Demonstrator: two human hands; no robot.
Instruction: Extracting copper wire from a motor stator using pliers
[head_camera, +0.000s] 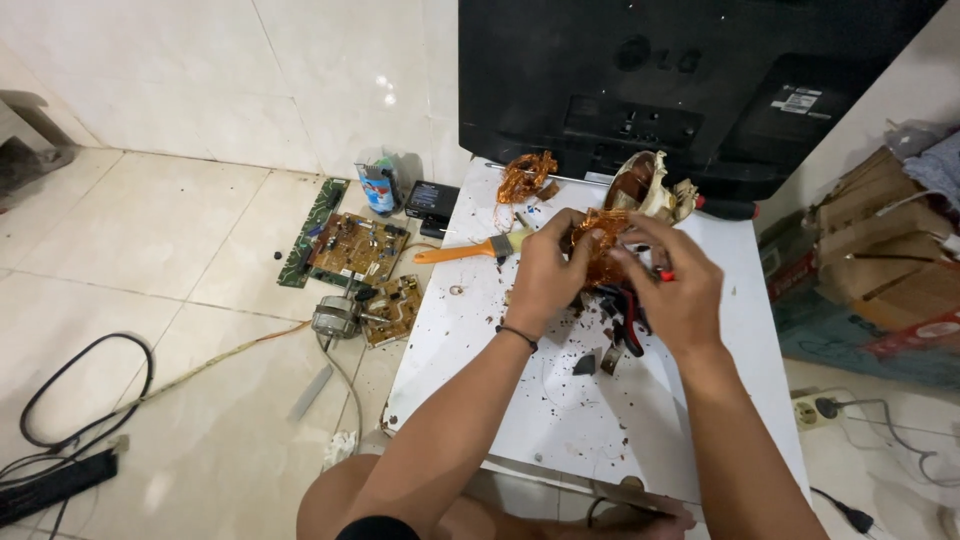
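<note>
Fingers of the left hand (543, 272) and the right hand (672, 283) close together on a bundle of copper winding (603, 248), held just above the white worktop (610, 410). The winding is a tangled, crumpled mass of thin orange-brown wire, shiny in places, with loose strands sticking out between the fingers. Below the hands hang red and black wires (625, 325), and a pair of small dark metal pieces (597, 362) lies on the worktop just under them. Brown crumbs and flecks are scattered over the white surface around the hands.

Just beyond the hands sits a stator core (648, 186), rounded, with cream insulation and brown winding in it. Left of it lies a second clump of copper wire (526, 177). A brush with an orange handle (470, 251) rests near the left hand, pointing toward the worktop's edge. Behind everything stands the black back of a monitor (680, 80).

On the tiled floor to the left lie green circuit boards (352, 245), a small motor (336, 316) and a black cable (85, 390).
</note>
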